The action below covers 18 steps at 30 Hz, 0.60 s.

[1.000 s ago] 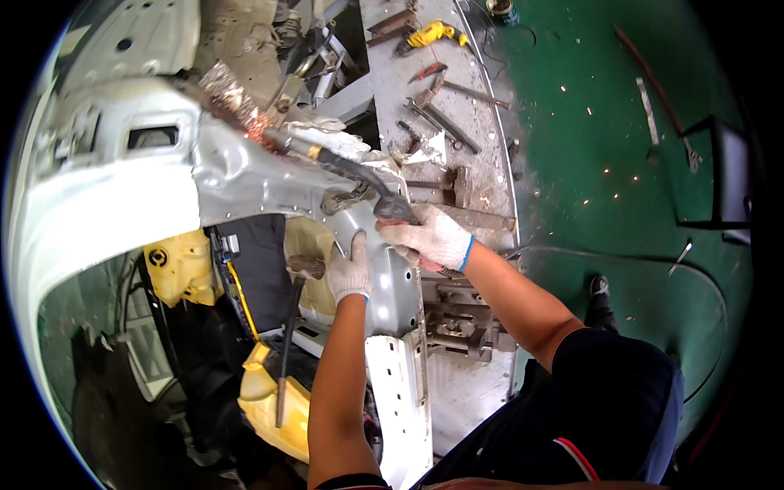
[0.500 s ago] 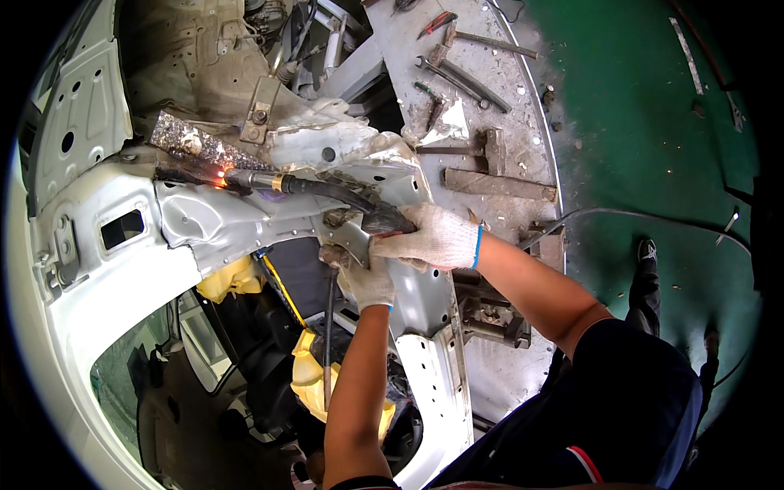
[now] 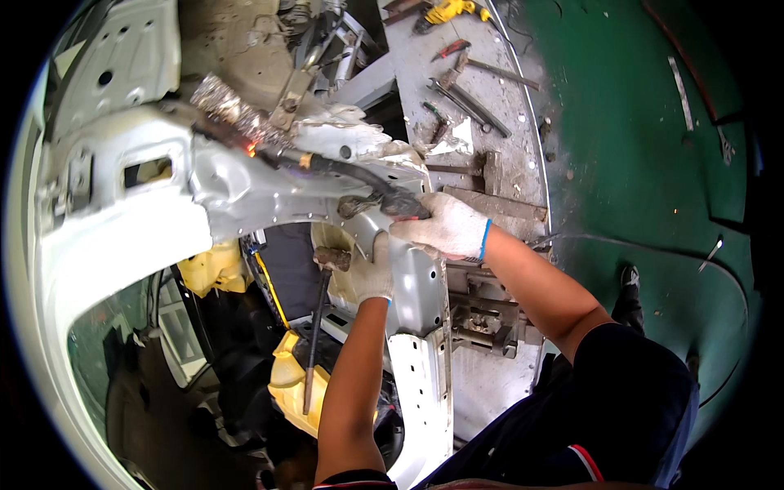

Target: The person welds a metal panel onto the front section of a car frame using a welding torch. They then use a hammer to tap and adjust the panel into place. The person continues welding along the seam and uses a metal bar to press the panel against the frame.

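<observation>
In my right hand (image 3: 451, 227), in a white knit glove with a blue cuff, is the black grip of a welding torch (image 3: 353, 173). Its neck stretches left along a silver car body panel (image 3: 314, 196), and a small orange glow (image 3: 251, 149) shows at the tip. Beside that glow lies a mottled metal strip (image 3: 224, 102). My left hand (image 3: 371, 269), also gloved, is closed at the head of a hammer (image 3: 332, 259), over the opening in the body. The hammer's handle hangs down toward me; my fingers' exact hold is partly hidden.
On the grey bench plate (image 3: 510, 122) at right lie a claw-type hammer (image 3: 463, 65), wrenches (image 3: 461, 102), a red-handled tool (image 3: 452, 49) and a yellow power tool (image 3: 449, 11). A cable (image 3: 621, 239) crosses the green floor. Yellow covers (image 3: 298, 384) sit inside the car opening.
The view has shifted, bringing the yellow power tool into sight. The torch tip's glow is smaller and dimmer. My hands have moved slightly apart, with the right a little farther right.
</observation>
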Available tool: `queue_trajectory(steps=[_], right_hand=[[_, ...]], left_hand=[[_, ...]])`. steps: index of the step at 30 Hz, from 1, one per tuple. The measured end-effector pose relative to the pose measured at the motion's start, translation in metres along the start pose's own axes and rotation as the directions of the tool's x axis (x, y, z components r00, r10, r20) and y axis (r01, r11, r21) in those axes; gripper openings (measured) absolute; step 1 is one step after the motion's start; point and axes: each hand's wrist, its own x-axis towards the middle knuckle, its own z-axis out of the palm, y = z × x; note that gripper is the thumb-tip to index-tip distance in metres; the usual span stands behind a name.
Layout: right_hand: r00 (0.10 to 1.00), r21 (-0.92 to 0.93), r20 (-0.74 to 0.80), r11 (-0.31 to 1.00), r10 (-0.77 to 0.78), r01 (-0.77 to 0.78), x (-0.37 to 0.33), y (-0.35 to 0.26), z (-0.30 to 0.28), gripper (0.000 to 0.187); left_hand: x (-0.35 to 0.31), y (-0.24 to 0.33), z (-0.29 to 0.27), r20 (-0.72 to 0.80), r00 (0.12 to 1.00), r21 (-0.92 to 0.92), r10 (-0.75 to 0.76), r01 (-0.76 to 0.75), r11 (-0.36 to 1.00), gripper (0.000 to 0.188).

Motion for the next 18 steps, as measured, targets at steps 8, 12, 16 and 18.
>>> queue_trajectory(steps=[8, 12, 16, 18], right_hand=[[0.995, -0.001, -0.098, 1.000, -0.025, 0.025, 0.006, -0.003, 0.013, 0.032], [0.991, 0.005, -0.121, 0.998, -0.063, 0.064, 0.001, -0.002, 0.024, 0.025], [0.962, 0.123, -0.211, 0.972, -0.172, 0.201, -0.014, -0.001, 0.022, 0.022], [0.926, 0.238, -0.341, 0.938, -0.161, 0.251, -0.024, 0.009, 0.021, 0.022]], left_hand=[[0.006, -0.002, -0.016, 0.024, 1.000, 0.081, -0.009, 0.007, 0.997, 0.082], [0.004, -0.005, -0.014, -0.013, 1.000, 0.083, -0.027, 0.028, 0.996, 0.085], [0.003, 0.006, -0.018, 0.045, 0.998, 0.168, -0.041, 0.033, 0.985, 0.086], [0.005, -0.002, -0.016, 0.041, 0.999, 0.125, -0.014, 0.009, 0.992, 0.087]])
